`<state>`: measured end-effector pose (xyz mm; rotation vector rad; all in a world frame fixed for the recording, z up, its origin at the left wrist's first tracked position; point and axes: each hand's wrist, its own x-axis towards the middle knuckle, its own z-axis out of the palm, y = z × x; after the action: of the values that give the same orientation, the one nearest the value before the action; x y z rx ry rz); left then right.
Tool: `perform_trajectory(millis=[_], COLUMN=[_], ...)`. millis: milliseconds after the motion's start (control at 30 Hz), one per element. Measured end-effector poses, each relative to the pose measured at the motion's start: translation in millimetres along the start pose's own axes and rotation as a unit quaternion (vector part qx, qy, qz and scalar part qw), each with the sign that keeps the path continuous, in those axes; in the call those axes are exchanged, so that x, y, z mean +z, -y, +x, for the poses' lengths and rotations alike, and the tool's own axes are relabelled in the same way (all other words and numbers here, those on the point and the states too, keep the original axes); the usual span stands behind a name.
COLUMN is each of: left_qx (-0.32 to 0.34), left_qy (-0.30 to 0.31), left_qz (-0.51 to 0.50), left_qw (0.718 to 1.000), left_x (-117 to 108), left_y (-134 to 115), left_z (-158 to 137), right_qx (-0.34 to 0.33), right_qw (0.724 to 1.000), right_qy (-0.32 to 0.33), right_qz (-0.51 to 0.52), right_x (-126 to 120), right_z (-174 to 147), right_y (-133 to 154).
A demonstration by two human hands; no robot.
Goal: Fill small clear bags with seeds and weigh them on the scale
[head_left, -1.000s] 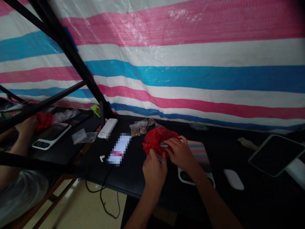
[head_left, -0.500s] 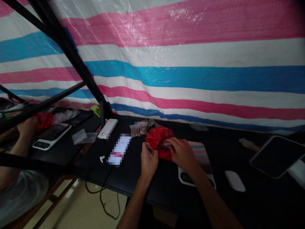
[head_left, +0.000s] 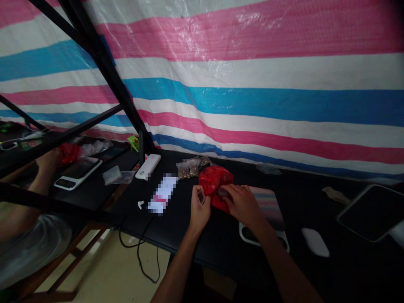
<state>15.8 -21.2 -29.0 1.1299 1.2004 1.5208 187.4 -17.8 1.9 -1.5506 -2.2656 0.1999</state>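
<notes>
A crumpled red plastic bag (head_left: pixel 215 176) lies with its mouth open between my hands on the black table. My left hand (head_left: pixel 200 212) is closed at the bag's left side, around what looks like a small clear plastic bag (head_left: pixel 201 197). My right hand (head_left: pixel 244 204) reaches into the red bag's mouth from the right, fingers curled on a dull, greyish thing whose kind I cannot make out. Under my right wrist stands a white digital scale (head_left: pixel 268 210) with a shiny plate. Behind the red bag lie several small zip bags (head_left: pixel 188 167) with brownish contents.
Left of my hands lie a lit phone (head_left: pixel 163 194), a white power bank (head_left: pixel 148 166) and an earbud (head_left: pixel 140 205). On the right are a white oval case (head_left: pixel 315 242) and a dark tablet (head_left: pixel 372 212). A co-worker's arm (head_left: pixel 34 193) and another scale (head_left: pixel 78 172) are beyond the black frame (head_left: pixel 107 71).
The view has shifted slightly, so things sit a little further right. My right fingers are deeper in the red bag, and the small bag in my left hand shows a wider opening.
</notes>
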Motion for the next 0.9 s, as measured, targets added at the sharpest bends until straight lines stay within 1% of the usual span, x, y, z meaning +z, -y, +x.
perform_trajectory(millis=[133,233,333,467,567,667,733,800,900], left_qx=[-0.001,0.01,0.026,0.051,0.06,0.086,0.102,0.11,0.103], left_qy=[-0.005,-0.009,-0.012,-0.035,-0.018,0.012,0.021,0.023,0.026], left_qz=[-0.006,0.009,0.052,0.13,0.185,0.247,0.273,0.281,0.279], left_qw=[1.0,1.0,0.998,0.99,0.981,0.965,0.956,0.953,0.954], left_x=[1,3,3,1,-2,-3,-2,-2,-1], left_y=[-1,-2,-1,6,7,6,4,4,4], left_z=[1,0,-2,-5,-7,-10,-11,-12,-13], right_qx=[-0.006,-0.006,0.004,0.009,-0.025,-0.085,-0.132,-0.164,-0.179], right_qw=[0.999,0.998,0.997,0.993,0.982,0.969,0.966,0.964,0.964], right_qy=[-0.002,-0.015,-0.041,-0.084,-0.129,-0.158,-0.16,-0.16,-0.168], right_qz=[0.034,0.058,0.066,0.081,0.132,0.167,0.156,0.132,0.106], right_x=[3,3,2,-2,-5,-6,-6,-7,-6], right_z=[0,1,2,4,3,0,-2,-3,-5], right_y=[1,3,2,-2,0,8,13,16,15])
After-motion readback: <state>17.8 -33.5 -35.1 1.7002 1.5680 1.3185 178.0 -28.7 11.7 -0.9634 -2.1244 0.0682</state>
